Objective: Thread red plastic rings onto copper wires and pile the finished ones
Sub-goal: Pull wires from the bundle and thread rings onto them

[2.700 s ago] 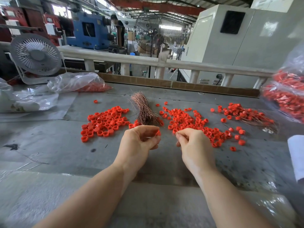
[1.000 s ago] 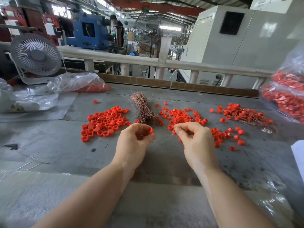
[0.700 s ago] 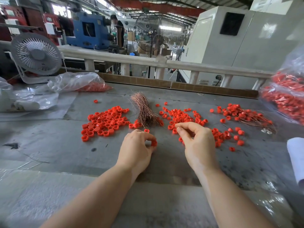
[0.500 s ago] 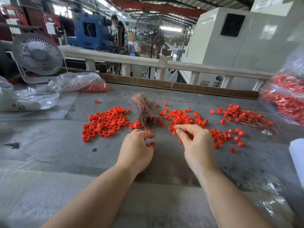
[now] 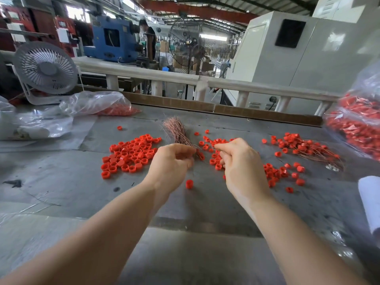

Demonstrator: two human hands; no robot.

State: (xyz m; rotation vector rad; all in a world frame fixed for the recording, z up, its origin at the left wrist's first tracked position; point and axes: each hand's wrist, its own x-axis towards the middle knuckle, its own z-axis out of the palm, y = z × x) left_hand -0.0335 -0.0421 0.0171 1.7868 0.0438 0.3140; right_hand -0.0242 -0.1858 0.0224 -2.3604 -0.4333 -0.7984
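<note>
A: Fingers status?
B: Left hand (image 5: 171, 163) curled at the copper wire bundle (image 5: 177, 132) base, grasp unclear. Right hand (image 5: 240, 167) pinching, contents unclear. Loose ring (image 5: 189, 184) on worktop (image 5: 61, 182), lower centre.

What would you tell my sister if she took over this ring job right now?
Left hand: fingers curled at the near end of the copper wire bundle; whether it pinches a wire cannot be told.
Right hand: fingertips pinched together; a wire between them cannot be made out.
One loose ring lies on the table between the wrists.
Unthreaded rings: a pile on the left, more scattered past the right hand.
Done: a finished pile of ringed wires, far right.
Left: many rings and most of the bundle.
</note>
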